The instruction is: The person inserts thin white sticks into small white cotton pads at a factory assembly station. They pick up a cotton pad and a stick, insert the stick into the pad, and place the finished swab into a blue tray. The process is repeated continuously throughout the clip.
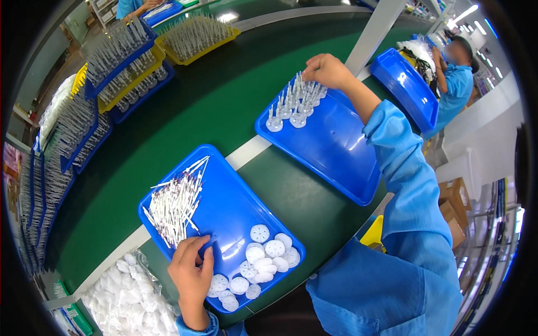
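Surface: green work table (185,106) with a white stripe running across it; more blue and yellow trays of upright pins stacked from 9 to 12 o'clock.
Near tray: blue tray (227,193) at 6 o'clock, just in front of the person.
Loose pins: heap of thin white pins (175,204) in that tray's left part, lying flat and crossed.
Discs: white perforated round discs (263,255) piled in the tray's near right corner, well apart from the pins.
Left hand (191,269): resting on the near tray's front edge, fingers curled, tips just beside the pin heap; cannot tell whether a pin is pinched between them.
Far tray: second blue tray (336,151) at 1 o'clock.
Assembled pieces: pins standing upright on discs (294,106), clustered in the far tray's upper left corner.
Right hand (327,70): at 12 o'clock over that cluster, fingers closed together at its top edge; what they hold is hidden.
Bag: clear bag of white discs (126,297) at 7 o'clock, beside the near tray.
Co-worker: person in a blue smock (455,89) at 2 o'clock, behind a third blue tray (406,84).
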{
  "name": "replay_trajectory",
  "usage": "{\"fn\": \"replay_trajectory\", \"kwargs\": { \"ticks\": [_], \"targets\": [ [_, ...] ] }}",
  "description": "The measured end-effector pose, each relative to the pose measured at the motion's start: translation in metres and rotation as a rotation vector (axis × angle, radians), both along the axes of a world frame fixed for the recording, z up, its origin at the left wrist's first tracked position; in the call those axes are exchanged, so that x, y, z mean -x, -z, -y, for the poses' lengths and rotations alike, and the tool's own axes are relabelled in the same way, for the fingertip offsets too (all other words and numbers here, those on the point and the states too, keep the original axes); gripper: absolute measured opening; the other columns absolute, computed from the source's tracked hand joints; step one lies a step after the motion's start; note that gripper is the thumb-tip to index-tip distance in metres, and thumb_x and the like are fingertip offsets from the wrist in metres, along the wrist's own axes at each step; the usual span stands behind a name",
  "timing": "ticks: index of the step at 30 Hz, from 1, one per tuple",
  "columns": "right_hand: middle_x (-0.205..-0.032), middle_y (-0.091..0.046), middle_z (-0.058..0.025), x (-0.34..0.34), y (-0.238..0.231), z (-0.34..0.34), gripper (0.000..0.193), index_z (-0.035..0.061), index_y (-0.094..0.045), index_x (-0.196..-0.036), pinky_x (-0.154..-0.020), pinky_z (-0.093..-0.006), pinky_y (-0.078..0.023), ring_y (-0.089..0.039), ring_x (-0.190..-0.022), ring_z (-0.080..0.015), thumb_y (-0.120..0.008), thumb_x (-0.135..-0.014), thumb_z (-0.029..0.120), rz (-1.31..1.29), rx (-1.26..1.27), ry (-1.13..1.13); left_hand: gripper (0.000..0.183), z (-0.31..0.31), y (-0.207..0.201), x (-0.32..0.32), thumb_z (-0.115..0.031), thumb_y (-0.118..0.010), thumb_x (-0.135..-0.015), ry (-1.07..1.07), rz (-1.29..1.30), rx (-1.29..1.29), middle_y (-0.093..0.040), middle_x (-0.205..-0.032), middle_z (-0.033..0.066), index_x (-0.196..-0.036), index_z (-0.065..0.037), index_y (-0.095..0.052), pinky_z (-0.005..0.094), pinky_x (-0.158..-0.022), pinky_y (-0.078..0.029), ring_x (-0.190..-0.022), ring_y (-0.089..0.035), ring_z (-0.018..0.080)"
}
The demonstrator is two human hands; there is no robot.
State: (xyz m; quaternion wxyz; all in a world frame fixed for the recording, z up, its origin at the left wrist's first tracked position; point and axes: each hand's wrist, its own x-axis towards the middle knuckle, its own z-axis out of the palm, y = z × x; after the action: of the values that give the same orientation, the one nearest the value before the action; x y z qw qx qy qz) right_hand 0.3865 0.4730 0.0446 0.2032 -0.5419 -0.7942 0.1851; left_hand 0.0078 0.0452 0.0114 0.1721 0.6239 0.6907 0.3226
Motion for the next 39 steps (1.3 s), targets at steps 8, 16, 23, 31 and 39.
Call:
{"fn": "replay_trajectory", "kwargs": {
  "ticks": [8,16,23,31,39],
  "targets": [
    [-0.084,-0.078,-0.0078,-0.014,-0.014,0.047,0.022,0.0124,-0.083,-0.108,-0.085,-0.0409,-0.061,-0.077,-0.089,-0.0283,-0.082,-0.091,0.026,-0.081,-0.664,-0.077,0.029,-0.001,-0.002,0.0,0.005,-0.078,-0.085,0.009,0.009,0.008,-0.076,-0.112,0.0104,-0.113,-0.004,-0.079,0.0296,-0.058,-0.048,-0.059,-0.057,0.0151],
    [-0.082,-0.076,-0.0057,0.016,0.0,0.147,0.014,0.0138,-0.078,-0.104,-0.069,-0.037,-0.058,-0.075,-0.074,-0.0248,-0.079,-0.095,0.024,0.023,-0.242,-0.039,0.03,-0.001,-0.003,0.001,0.005,-0.077,-0.086,0.03,0.003,0.021,-0.076,-0.113,0.0105,-0.115,-0.003,-0.079,0.0295,-0.059,-0.048,-0.06,-0.057,0.0151],
    [-0.09,-0.077,-0.0078,0.007,0.001,0.167,0.018,0.0034,-0.071,-0.108,-0.074,-0.0316,-0.059,-0.074,-0.081,-0.0163,-0.075,-0.103,0.02,-0.561,0.144,-0.096,0.037,0.003,-0.013,0.001,0.003,-0.079,-0.087,0.003,0.126,-0.003,-0.076,-0.115,0.0119,-0.123,-0.004,-0.078,0.0289,-0.062,-0.052,-0.067,-0.063,0.0161],
    [-0.1,-0.077,-0.0107,0.121,0.02,0.288,0.016,0.0065,-0.067,-0.114,-0.082,-0.0335,-0.06,-0.074,-0.088,-0.0191,-0.07,-0.109,0.022,-1.392,1.22,-0.349,0.096,-0.014,-0.035,-0.02,-0.013,-0.1,-0.07,0.149,0.273,-0.262,-0.074,-0.127,0.0174,-0.155,-0.004,-0.055,0.0273,-0.065,-0.053,-0.077,-0.068,0.0144],
    [-0.121,-0.074,-0.0101,0.168,0.024,0.301,0.023,0.0047,-0.069,-0.127,-0.089,-0.0344,-0.058,-0.072,-0.105,-0.0207,-0.071,-0.105,0.011,-0.925,0.77,-0.473,0.061,-0.007,-0.037,-0.015,-0.006,-0.098,-0.069,-0.033,0.184,-0.449,-0.068,-0.11,0.0086,-0.127,-0.004,-0.08,0.0261,-0.062,-0.053,-0.079,-0.065,0.0142]
  ]
}}
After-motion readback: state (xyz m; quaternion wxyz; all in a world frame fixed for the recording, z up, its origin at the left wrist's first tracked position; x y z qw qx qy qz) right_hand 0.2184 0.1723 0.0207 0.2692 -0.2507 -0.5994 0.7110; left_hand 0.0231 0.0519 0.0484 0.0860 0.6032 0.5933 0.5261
